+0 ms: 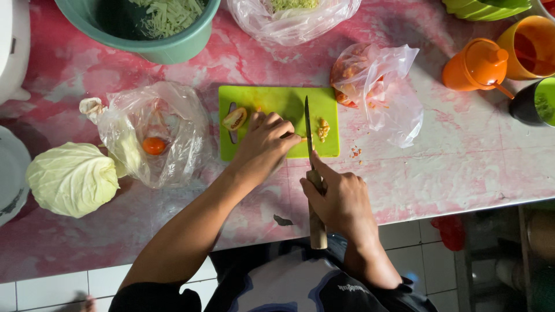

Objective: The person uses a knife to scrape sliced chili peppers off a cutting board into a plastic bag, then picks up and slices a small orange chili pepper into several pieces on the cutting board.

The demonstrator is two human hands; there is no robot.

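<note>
Pink-and-white marbled countertop, smooth and glossy, runs across the view, with white tiles below its near edge. At its middle lies one flat, rectangular cutting board of lime-green plastic. The left hand rests on the board with fingers curled down, pressing a small piece against the surface; what exactly lies under the fingertips is hidden. The right hand is wrapped tight around the pale wooden handle of one knife, forefinger stretched along the spine, its thin dark blade reaching away over the board. One halved chili, seeds showing, sits at the board's left, and a small heap of yellow cut bits at its right.

Three crinkled clear plastic bags are in view: one left of the board holding a round orange tomato, one right of it with red pieces, one at the far edge. One pale, waxy cabbage sits at the near left. One teal plastic basin with shredded greens stands far left. Two orange plastic cups stand far right.
</note>
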